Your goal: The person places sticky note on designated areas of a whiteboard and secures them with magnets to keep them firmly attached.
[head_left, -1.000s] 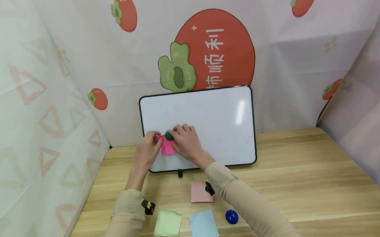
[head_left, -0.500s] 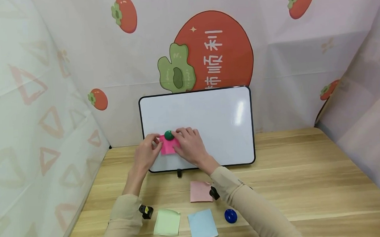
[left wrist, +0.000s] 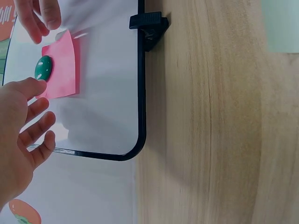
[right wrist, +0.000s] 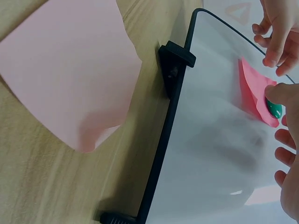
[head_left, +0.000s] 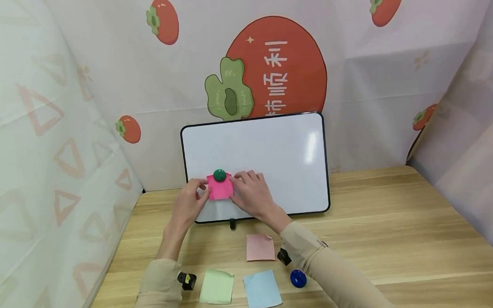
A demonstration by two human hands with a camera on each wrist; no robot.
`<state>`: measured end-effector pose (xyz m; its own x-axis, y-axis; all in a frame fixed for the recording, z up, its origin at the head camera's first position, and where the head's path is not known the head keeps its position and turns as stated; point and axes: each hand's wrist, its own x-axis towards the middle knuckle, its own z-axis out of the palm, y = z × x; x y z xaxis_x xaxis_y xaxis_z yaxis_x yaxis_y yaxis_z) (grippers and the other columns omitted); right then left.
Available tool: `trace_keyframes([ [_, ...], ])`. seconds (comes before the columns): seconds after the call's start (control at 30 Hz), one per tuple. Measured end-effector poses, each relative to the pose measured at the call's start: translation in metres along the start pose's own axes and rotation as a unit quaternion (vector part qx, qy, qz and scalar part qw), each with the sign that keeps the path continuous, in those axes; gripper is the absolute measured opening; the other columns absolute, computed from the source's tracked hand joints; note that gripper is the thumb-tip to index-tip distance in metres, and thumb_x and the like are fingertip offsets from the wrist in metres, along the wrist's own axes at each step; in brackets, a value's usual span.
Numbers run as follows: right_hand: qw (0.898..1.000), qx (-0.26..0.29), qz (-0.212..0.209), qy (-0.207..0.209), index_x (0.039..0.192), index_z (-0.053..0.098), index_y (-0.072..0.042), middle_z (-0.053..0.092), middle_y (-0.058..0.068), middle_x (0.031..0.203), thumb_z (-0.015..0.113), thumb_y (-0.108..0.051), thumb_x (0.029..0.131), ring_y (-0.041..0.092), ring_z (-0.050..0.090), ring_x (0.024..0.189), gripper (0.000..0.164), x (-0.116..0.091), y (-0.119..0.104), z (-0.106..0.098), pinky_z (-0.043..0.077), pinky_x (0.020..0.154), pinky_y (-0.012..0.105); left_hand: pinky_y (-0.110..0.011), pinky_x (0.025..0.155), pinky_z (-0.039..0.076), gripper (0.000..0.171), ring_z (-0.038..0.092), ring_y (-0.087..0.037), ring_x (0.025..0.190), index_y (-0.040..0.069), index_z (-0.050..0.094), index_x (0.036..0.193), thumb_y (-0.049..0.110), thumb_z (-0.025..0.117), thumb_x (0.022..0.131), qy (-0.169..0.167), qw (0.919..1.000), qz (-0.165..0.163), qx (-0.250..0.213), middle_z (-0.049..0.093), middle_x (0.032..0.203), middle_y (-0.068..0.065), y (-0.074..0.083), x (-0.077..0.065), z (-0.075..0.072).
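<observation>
A bright pink sticky note (head_left: 220, 191) lies against the lower left of a white board (head_left: 272, 152). Over its top edge sits a round green magnet (head_left: 219, 175). My left hand (head_left: 188, 202) is at the note's left edge, thumb and fingers apart and loosely bent. My right hand (head_left: 254, 193) is at the right edge, fingertips right beside the paper. In the left wrist view, the left thumb (left wrist: 32, 87) comes close to the magnet (left wrist: 43, 68), and the note's lower part curls off the board. Neither hand has anything pinched between its fingers.
On the wooden table lie a pale pink note (head_left: 260, 247), a light green note (head_left: 217, 286), a light blue note (head_left: 263, 290) and a blue magnet (head_left: 298, 278). A black foot clip (head_left: 232, 224) supports the board's lower edge. Printed cloth (head_left: 365, 90) hangs behind.
My right hand has moved off the green magnet, right and slightly down to the note's right edge. My left hand's fingers have eased down and away from the note's upper left corner. Magnet and note stay put.
</observation>
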<state>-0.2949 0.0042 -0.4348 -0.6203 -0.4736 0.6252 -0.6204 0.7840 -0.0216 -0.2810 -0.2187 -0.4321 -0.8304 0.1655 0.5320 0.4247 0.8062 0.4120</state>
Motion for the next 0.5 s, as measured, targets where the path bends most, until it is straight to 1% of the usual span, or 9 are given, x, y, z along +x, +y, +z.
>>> trace_keyframes([
  [0.27, 1.000, 0.002, 0.010, -0.027, 0.129, 0.066, -0.015, 0.065, 0.002, 0.120, 0.075, -0.042, 0.086, 0.024, 0.057, 0.107, 0.051, -0.015, 0.002, -0.012, 0.044, 0.085, 0.039, -0.023, 0.055, 0.044, 0.023, 0.053, -0.012, 0.066, 0.008, 0.068, 0.114, 0.017, 0.069, 0.093, -0.018, 0.9998, 0.007, 0.011, 0.068, 0.098, -0.006, 0.000, -0.009, 0.000],
  [0.5, 0.999, 0.012, 0.020, -0.045, 0.128, 0.066, -0.015, 0.064, 0.003, 0.121, 0.075, -0.040, 0.087, 0.025, 0.055, 0.108, 0.049, -0.028, 0.004, -0.015, 0.043, 0.085, 0.041, -0.023, 0.056, 0.044, 0.021, 0.052, -0.011, 0.067, 0.009, 0.069, 0.112, 0.019, 0.069, 0.094, -0.035, 0.9992, 0.010, 0.015, 0.068, 0.098, -0.005, 0.001, -0.017, -0.002],
])
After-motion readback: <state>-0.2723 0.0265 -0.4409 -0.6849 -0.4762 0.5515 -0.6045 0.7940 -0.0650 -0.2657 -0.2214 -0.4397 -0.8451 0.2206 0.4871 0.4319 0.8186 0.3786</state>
